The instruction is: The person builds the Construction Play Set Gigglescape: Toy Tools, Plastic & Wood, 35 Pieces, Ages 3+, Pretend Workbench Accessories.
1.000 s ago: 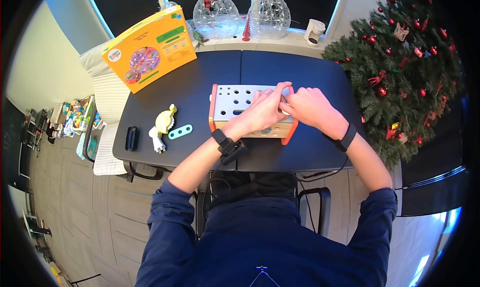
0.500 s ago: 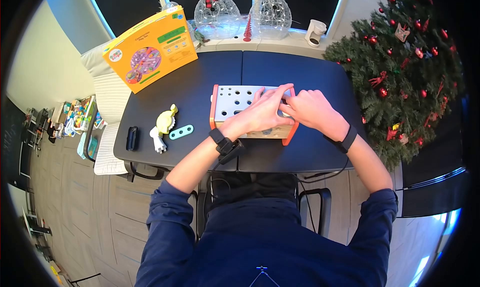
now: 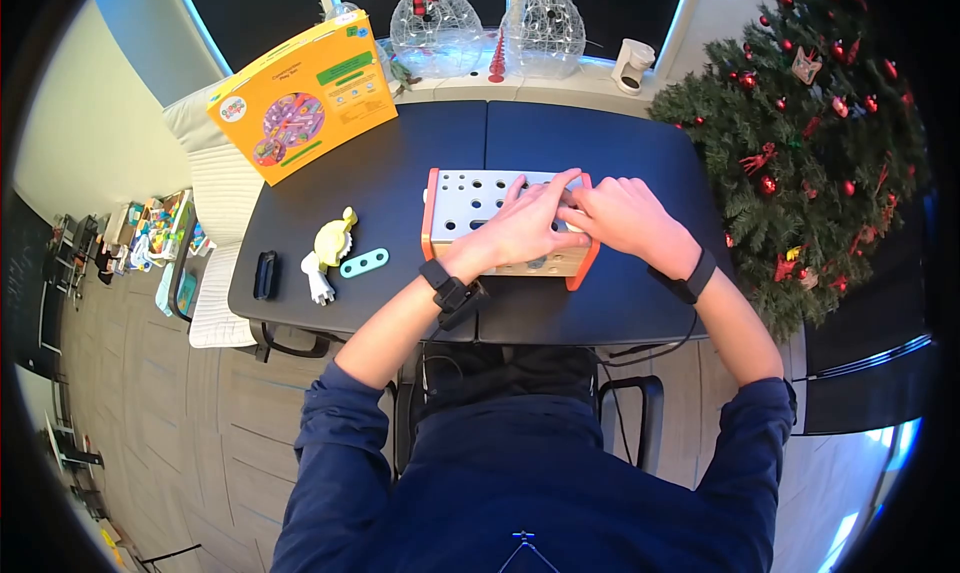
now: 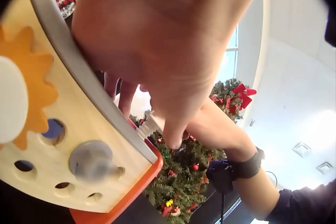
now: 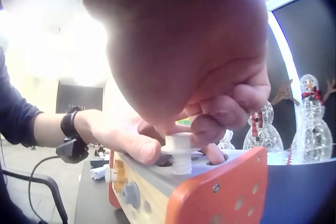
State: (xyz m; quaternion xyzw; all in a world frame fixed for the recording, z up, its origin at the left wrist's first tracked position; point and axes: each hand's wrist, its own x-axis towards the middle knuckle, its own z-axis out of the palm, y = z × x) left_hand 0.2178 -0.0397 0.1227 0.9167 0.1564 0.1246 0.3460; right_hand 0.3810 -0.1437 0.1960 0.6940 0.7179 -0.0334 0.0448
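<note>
A toy workbench [image 3: 452,201] with a grey, holed top and orange end panels stands on the table. At the right end of its top, a white threaded toy bolt [image 5: 181,157] stands upright. My right hand [image 3: 628,213] pinches the bolt's head from above, other fingers curled. My left hand [image 3: 525,225] rests on the workbench top, fingers spread, its thumb and a fingertip on either side of the bolt in the right wrist view. An orange gear [image 4: 37,85] and a grey bolt head [image 4: 90,158] sit on the wooden front.
Left of the workbench lie a teal strip with holes [image 3: 364,263], a yellow and white toy [image 3: 331,245] and a black case [image 3: 265,275]. A yellow box [image 3: 300,98] stands at the back left. A decorated tree [image 3: 800,163] stands beyond the table's right edge.
My left thumb has come out to the right along the workbench's front edge. The right hand stays at the same corner with only a slight shift.
</note>
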